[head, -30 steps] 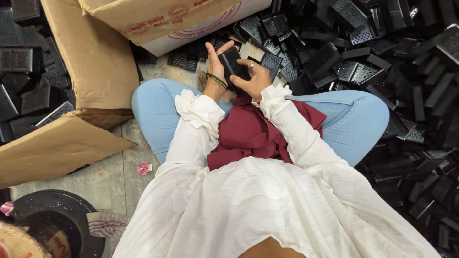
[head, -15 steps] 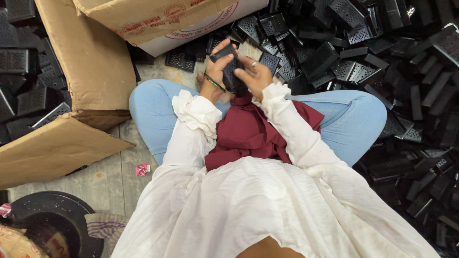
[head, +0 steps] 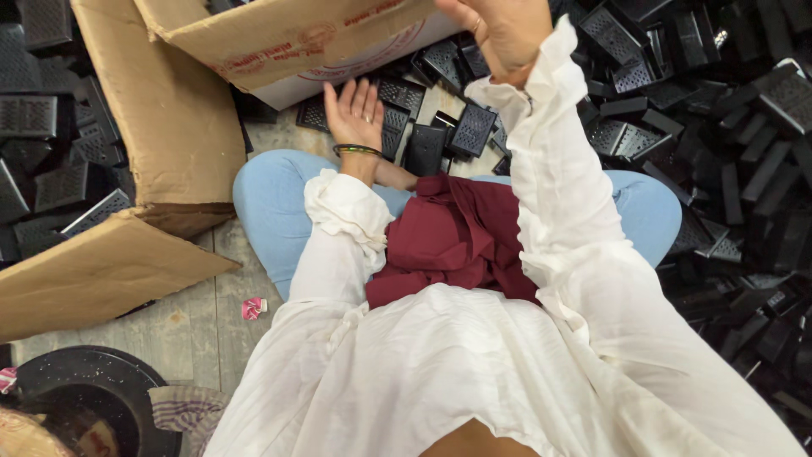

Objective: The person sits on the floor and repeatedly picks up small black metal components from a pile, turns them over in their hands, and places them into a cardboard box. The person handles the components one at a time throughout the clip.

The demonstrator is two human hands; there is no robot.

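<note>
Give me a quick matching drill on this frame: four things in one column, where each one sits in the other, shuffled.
Things:
1. left hand
2. right hand
3. cardboard box
4. pink wrapper scrap

Places:
A. on the wooden floor beside the left knee
B. raised at the top of the frame, above the pile
C. open, palm up, over the black perforated plastic parts
D. tipped on its side at upper left, flaps spread

Pairs: 1-C, 2-B, 3-D, 4-A
</note>
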